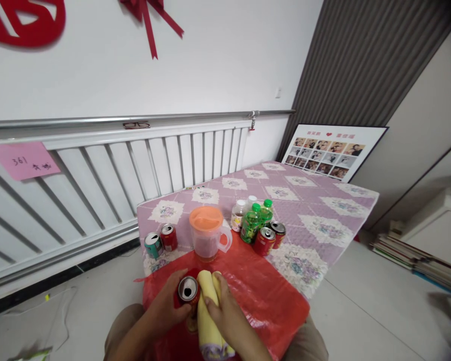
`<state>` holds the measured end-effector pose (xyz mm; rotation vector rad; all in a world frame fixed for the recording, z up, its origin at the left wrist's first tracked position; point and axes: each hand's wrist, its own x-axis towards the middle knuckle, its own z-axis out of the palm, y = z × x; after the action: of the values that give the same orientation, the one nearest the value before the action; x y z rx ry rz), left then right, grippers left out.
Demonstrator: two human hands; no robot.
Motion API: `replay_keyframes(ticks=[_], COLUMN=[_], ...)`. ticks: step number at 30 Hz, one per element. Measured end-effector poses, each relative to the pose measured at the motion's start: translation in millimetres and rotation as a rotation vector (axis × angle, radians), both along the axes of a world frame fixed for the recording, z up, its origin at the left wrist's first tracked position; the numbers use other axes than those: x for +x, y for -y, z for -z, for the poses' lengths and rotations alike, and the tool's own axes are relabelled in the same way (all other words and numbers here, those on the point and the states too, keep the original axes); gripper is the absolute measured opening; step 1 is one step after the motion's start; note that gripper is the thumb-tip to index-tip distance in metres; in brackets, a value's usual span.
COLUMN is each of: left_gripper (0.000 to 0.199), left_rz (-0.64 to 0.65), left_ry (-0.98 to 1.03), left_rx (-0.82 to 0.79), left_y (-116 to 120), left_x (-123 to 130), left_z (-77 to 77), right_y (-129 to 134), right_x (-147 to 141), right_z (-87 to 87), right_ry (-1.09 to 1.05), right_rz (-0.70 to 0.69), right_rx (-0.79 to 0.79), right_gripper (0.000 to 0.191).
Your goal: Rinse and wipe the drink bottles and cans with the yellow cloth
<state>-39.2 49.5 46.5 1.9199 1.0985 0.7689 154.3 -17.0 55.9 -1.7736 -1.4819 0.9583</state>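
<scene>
My left hand is wrapped round an opened red and dark drink can, which stands upright over a red plastic sheet. Right beside the can, my right hand grips a folded yellow cloth with a purplish edge at its lower end. The cloth's side appears to touch the can, though the contact is partly hidden by my fingers. Just beyond my hands stands a clear plastic pitcher with an orange lid.
A teal can and a red can stand left of the pitcher. To its right are green-capped bottles, a white-capped bottle and more cans. A radiator runs behind the purple tablecloth; a photo board leans behind.
</scene>
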Motion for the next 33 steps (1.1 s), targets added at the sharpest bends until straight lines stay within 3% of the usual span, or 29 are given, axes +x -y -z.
replay_keyframes(ticks=[4, 7, 10, 15, 20, 23, 27, 33], left_gripper=[0.063, 0.051, 0.044, 0.051, 0.058, 0.064, 0.069, 0.057], left_rz=[-0.224, -0.288, -0.252, -0.112, 0.008, -0.016, -0.17, -0.185], left_ry=[-0.036, -0.052, -0.056, -0.043, -0.034, -0.045, -0.074, -0.094], left_rx=[0.145, 0.189, 0.191, 0.164, 0.095, 0.076, 0.133, 0.155], left_y=[12, 17, 16, 8, 0, 1, 8, 12], left_x=[10, 16, 15, 8, 2, 2, 7, 13], left_z=[7.9, 6.5, 2.2, -3.3, -6.0, -1.7, 7.3, 6.3], right_y=[1, 1, 1, 2, 0, -2, -3, 0], right_x=[-2, -5, -8, -7, -3, -1, -3, -7], right_z=[-13.2, -17.2, -13.3, -0.8, -6.7, -15.7, -21.8, -7.2], right_ry=[0.017, 0.038, 0.064, 0.099, 0.068, 0.071, 0.083, 0.1], right_rz=[-0.004, -0.037, -0.073, -0.087, -0.08, -0.067, -0.047, -0.071], right_rx=[0.043, 0.041, 0.021, -0.033, -0.013, 0.005, 0.021, -0.021], right_gripper=[0.068, 0.064, 0.06, 0.06, 0.058, 0.058, 0.059, 0.057])
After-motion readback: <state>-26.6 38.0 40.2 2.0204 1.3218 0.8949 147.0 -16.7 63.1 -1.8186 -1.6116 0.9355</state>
